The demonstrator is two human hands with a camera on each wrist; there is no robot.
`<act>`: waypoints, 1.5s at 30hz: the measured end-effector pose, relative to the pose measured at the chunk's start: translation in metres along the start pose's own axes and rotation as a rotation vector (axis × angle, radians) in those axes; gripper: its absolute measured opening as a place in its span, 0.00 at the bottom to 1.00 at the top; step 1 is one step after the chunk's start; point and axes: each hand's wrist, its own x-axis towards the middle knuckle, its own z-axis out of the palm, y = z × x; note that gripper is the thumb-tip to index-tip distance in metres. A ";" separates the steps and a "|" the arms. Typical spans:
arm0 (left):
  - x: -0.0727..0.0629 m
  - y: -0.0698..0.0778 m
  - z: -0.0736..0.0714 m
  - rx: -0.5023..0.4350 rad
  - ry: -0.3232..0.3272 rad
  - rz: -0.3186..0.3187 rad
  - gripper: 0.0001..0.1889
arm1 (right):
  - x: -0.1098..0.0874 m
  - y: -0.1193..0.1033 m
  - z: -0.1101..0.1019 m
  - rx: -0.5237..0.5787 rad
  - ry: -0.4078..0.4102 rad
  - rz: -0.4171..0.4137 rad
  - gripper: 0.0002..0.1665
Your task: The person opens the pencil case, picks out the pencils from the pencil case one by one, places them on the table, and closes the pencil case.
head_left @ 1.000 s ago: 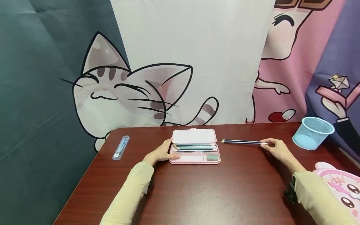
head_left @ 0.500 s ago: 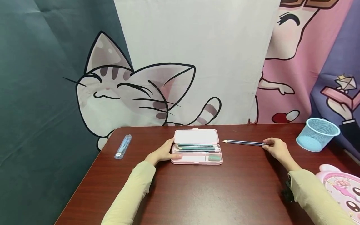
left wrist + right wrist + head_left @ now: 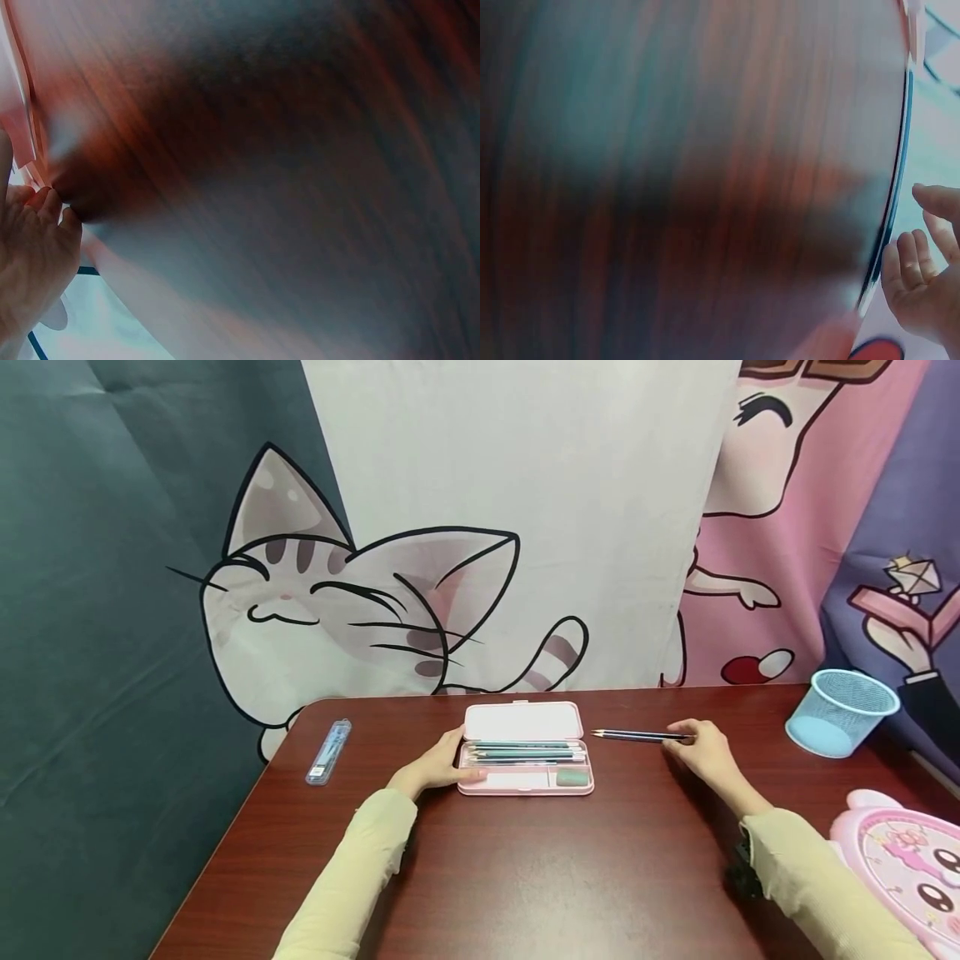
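Observation:
A pink pencil case lies with its lid up on the brown table, holding several green and dark pencils, a green eraser and a white piece. My left hand holds its left end, thumb over the front rim and fingers along the side. Right of the case lie two dark pencils, side by side, tips pointing left. My right hand is spread over their back end, finger and thumb parted around them. The right wrist view shows its loose fingers beside the pencils, whose ends it partly hides.
A narrow blue clear-plastic packet lies at the back left of the table. A light blue mesh cup stands at the back right. In front of it, by my right sleeve, lies a pink cartoon-faced clock-like object.
My right hand has moved left along the two dark pencils, from their back ends toward their middle. The pencils and the case stay put, and my left hand keeps its hold.

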 end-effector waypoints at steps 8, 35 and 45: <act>0.001 -0.003 0.001 0.016 0.014 0.008 0.51 | 0.005 -0.042 0.045 0.170 -0.167 -0.117 0.14; 0.000 -0.001 0.004 -0.031 0.020 0.009 0.52 | 0.011 -0.071 0.062 0.211 -0.258 -0.197 0.12; -0.002 0.001 0.003 -0.028 0.028 0.007 0.52 | 0.009 -0.051 0.035 0.355 -0.243 -0.130 0.14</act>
